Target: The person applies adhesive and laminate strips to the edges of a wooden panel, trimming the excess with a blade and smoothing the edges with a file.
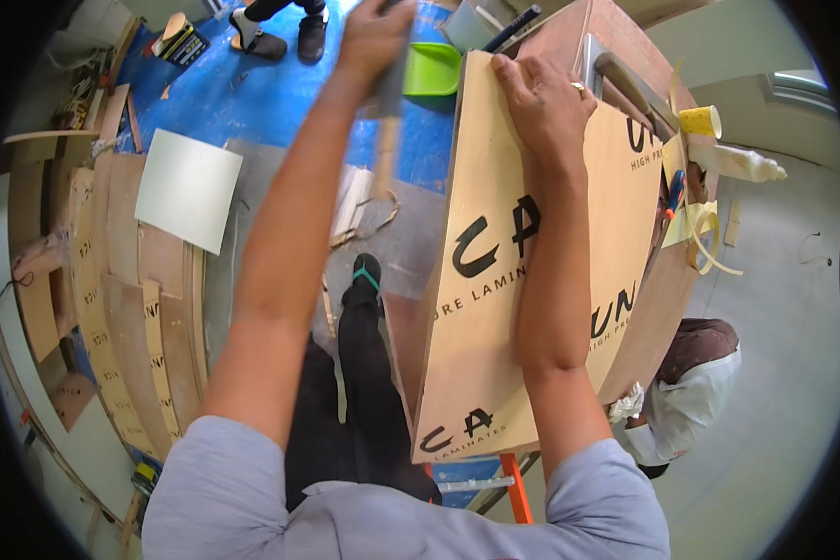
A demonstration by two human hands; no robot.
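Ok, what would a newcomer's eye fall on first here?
Likely the large tan panel right of centre, the right hand on its far end. Then, near the top, the bright green scoop against the blue floor covering, and left of it a blurred long object in the left hand.

Blue-covered flr up top — pale wall on R.

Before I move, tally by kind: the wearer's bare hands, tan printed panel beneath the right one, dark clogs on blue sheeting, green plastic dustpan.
Left hand and right hand: 2
Tan printed panel: 1
Dark clogs: 2
Green plastic dustpan: 1
Total: 6
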